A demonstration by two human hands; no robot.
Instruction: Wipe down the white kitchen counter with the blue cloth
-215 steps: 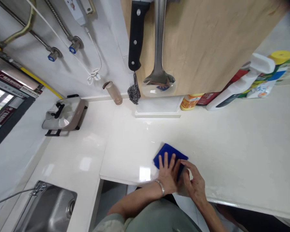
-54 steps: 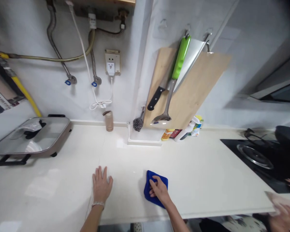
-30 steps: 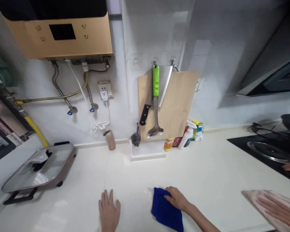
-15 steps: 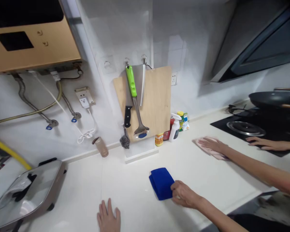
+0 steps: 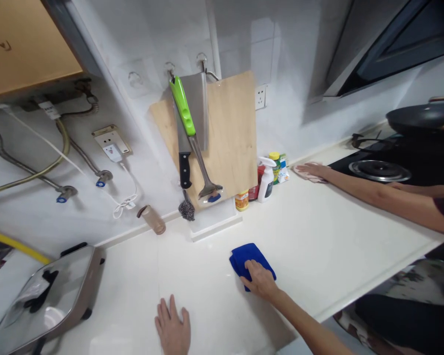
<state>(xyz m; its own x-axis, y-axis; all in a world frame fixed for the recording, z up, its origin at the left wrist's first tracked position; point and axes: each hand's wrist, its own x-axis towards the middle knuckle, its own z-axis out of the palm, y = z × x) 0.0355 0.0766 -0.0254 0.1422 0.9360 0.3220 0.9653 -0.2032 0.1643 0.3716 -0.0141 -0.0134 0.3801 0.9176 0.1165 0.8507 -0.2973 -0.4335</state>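
Right hand [image 5: 259, 279] is laid over folded blue cloth [image 5: 251, 252], fingers bent and thumb set apart; whether the fabric is pinched or only pressed cannot be told. Left hand [image 5: 173, 328] is placed palm-down with fingers spread, nothing held, well apart from the cloth. Cloth position: on the pale table [image 5: 311, 246], in front of the low white ledge [image 5: 216, 228], clear of it.

Judgement on technique: contact would be made more even if pressure were spread across the whole pad instead of the fingertips. The folded edges should be steadied under the fingers so that no layer slips, and body weight can be braced through the left hand. Care would be needed near the ledge and the white spray bottle [image 5: 266, 185], so that nothing is knocked.

Farther out, a pink cloth [image 5: 305, 176] is covered in part by a co-worker's hand [image 5: 316, 170], beside the black stove [image 5: 340, 166]. At far left, a lidded electric pan [image 5: 82, 281] is noted.
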